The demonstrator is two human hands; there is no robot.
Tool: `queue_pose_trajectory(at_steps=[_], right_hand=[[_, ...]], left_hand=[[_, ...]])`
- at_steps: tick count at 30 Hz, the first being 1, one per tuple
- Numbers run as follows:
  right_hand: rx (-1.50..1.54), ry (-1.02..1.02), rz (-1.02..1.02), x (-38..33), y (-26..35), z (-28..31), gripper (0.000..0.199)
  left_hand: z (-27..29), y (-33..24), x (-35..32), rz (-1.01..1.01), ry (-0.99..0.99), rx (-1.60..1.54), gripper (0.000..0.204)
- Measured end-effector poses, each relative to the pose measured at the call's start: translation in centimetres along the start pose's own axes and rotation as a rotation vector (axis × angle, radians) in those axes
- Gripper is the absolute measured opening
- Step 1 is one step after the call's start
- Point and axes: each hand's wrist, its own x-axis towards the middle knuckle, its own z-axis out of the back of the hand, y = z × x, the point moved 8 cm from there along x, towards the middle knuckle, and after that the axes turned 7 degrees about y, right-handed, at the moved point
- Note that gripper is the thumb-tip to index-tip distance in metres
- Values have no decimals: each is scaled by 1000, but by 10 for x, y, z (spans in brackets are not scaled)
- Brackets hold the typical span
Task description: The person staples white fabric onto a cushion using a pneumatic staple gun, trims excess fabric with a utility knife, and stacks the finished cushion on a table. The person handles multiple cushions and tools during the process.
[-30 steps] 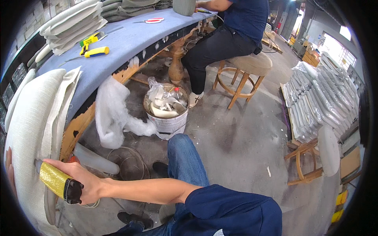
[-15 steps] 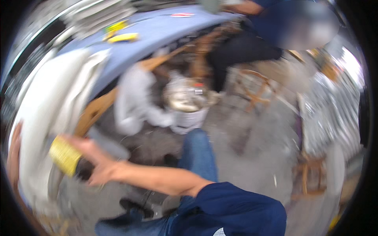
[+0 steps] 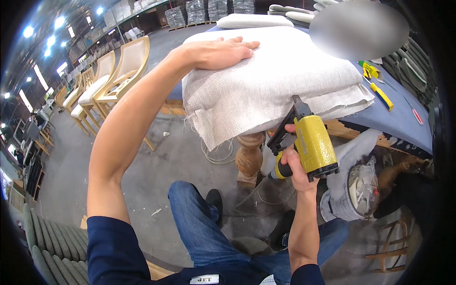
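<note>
View's swung left: white cushion now central, lying on blue table. Left hand flat on cushion's top, fingers extended, probably bracing it. Right hand grips yellow staple gun, nose at cushion's near side, likely for aim; contact unclear.

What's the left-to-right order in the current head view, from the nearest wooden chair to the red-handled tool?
Wooden chair → left hand, flat on the white fabric → right hand gripping the yellow staple gun → yellow-handled tool → red-handled tool.
</note>
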Motion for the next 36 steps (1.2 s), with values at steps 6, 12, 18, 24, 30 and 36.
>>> queue_pose_trajectory(at_steps=[6, 12, 18, 24, 30, 36], right_hand=[[-8, -39, -7, 4, 1, 4, 51], [9, -29, 27, 4, -5, 7, 52], [8, -14, 16, 3, -10, 3, 52], [61, -148, 0, 0, -16, 8, 72], [-72, -161, -46, 1, -12, 9, 76], [-105, -165, -38, 6, -10, 13, 75]], left_hand=[[0, -38, -14, 130, 63, 49, 65], [-2, -76, -35, 26, -12, 118, 67], [0, -46, -13, -36, 31, 81, 66], [-12, -92, -52, -29, -167, 295, 57], [-18, -118, -64, -118, -331, 512, 57], [-3, -108, -49, -168, -176, 308, 60]])
